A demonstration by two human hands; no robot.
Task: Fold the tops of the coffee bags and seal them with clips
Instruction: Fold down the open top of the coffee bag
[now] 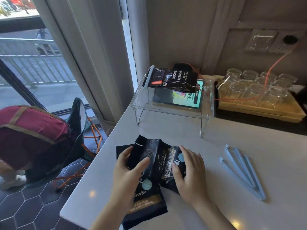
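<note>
While two black coffee bags (154, 170) lay overlapping near the white counter's (216, 163) front-left edge, neither yet clipped, one bag (172, 78) on the clear acrylic stand (166, 110) already carried a clip. The left hand (127, 170) pinched the left bag's folded top, thumb over and fingers under; the right hand (191, 171) pressed flat and spread on the other. Blue clips (244, 171) waited well apart to the right.

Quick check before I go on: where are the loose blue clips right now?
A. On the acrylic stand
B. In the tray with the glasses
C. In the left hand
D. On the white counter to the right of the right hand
D. The loose blue clips lie on the bare white counter, to the right of the right hand; both hands are on the coffee bags, the left hand holding no clip.
</note>
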